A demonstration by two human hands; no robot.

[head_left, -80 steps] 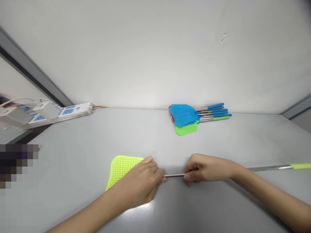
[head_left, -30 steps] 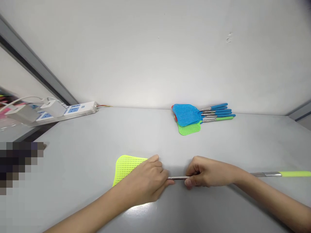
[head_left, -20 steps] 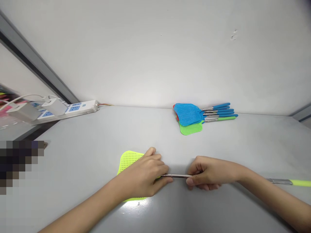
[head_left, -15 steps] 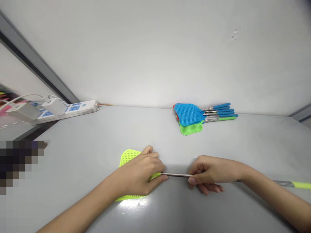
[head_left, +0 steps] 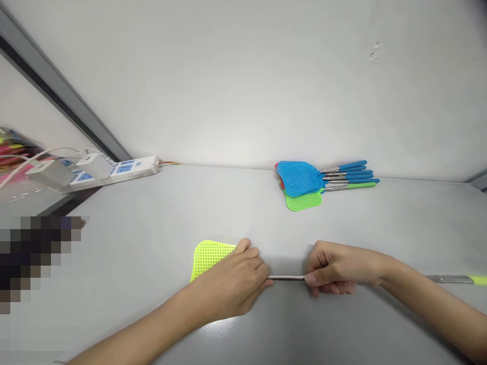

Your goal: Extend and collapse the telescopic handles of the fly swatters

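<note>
A yellow-green fly swatter lies across the grey table; its mesh head [head_left: 211, 256] is at the left and its thin metal rod [head_left: 287, 277] runs to the right. My left hand [head_left: 238, 281] rests on the head's right edge, fingers closed where the rod joins it. My right hand [head_left: 337, 268] is closed round the rod a little to the right. Beyond my right wrist the thicker rod section [head_left: 449, 279] and the tip of the yellow-green grip [head_left: 480, 280] reach the frame's right edge.
A pile of several fly swatters [head_left: 304, 182], blue and green with short handles pointing right, lies by the back wall. A white power strip [head_left: 117, 170] with plugged-in adapters sits at the back left. A blurred dark patch [head_left: 34, 253] covers the left edge.
The long rod has become shorter: the yellow-green grip has slid out toward the frame's right edge while both hands kept hold. My right fingers loosened for a moment, then closed round the rod again.
</note>
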